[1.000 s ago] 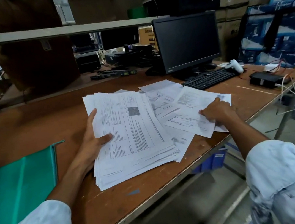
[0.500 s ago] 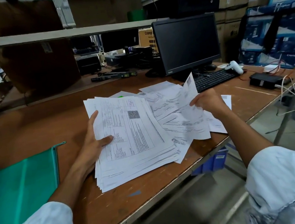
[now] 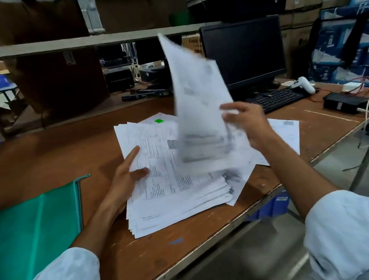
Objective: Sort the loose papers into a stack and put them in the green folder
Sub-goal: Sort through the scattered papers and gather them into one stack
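Mid-gathering. Pinching one raised sheet point(image 3: 199, 96) in right hand point(image 3: 249, 127); steadying stack point(image 3: 174, 199) at desk point(image 3: 53, 156) centre with straight-fingered left hand point(image 3: 123, 180). Next — lay sheet squarely on top. Green folder point(image 3: 27, 229) lying left of stack, apart.

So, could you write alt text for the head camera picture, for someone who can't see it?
A person's right hand holds a blurred sheet of paper up above a stack of papers on a wooden desk, while the left hand rests on the stack. A green folder lies at the left; a monitor stands behind.
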Available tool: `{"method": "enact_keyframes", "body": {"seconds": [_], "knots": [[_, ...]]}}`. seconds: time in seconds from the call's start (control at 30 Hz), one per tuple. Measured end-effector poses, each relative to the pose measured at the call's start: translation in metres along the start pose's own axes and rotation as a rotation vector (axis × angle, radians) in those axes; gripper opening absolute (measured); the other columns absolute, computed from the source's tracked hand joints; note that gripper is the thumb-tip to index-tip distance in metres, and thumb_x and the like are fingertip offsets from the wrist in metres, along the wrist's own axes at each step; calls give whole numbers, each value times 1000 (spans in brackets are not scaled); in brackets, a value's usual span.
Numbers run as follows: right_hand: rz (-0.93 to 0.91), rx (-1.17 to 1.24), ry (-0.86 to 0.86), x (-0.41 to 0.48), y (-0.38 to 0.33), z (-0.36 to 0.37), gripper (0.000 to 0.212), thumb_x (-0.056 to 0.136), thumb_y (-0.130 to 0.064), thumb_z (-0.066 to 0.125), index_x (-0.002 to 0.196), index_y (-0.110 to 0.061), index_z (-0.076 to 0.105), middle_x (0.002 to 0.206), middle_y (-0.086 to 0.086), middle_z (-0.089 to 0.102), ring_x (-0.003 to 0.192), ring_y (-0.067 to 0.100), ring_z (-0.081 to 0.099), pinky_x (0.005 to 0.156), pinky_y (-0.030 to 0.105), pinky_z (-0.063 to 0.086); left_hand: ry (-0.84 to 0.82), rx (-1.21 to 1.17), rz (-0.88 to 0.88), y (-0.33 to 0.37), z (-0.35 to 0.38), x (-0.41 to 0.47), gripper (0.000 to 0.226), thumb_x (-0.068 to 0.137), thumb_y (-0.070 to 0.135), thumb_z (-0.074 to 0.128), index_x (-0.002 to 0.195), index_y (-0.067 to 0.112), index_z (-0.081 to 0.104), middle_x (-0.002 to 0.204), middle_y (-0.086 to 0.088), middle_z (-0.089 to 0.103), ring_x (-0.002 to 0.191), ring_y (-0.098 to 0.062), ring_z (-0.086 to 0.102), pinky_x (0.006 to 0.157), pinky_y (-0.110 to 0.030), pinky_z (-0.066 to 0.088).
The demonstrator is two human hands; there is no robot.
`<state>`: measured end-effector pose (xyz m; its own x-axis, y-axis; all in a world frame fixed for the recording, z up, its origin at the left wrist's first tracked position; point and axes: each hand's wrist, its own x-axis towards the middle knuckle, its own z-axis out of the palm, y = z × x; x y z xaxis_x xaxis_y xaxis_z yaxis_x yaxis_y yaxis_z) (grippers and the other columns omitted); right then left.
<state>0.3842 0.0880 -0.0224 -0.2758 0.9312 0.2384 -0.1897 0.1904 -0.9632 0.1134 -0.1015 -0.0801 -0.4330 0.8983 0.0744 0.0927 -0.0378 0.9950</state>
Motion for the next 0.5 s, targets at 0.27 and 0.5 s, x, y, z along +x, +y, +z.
{"method": "enact_keyframes", "body": {"seconds": [0.27,0.5], "knots": [[-135,-610,-17,-28,43,66,19,85,-6,74,101,-15,79,113,-2,73,90,7,68,75,8,48,34,-120,1,0,2,-6,47,101,55,39,127,27,67,115,9,75,105,-12,72,99,-34,54],[-72,-714,-114,-29,48,79,25,89,-19,73,113,-15,73,122,4,69,109,17,64,82,21,45,-20,-89,29,-7,-1,2,54,90,-8,63,137,16,55,129,-7,69,107,-31,71,80,-40,62]]}}
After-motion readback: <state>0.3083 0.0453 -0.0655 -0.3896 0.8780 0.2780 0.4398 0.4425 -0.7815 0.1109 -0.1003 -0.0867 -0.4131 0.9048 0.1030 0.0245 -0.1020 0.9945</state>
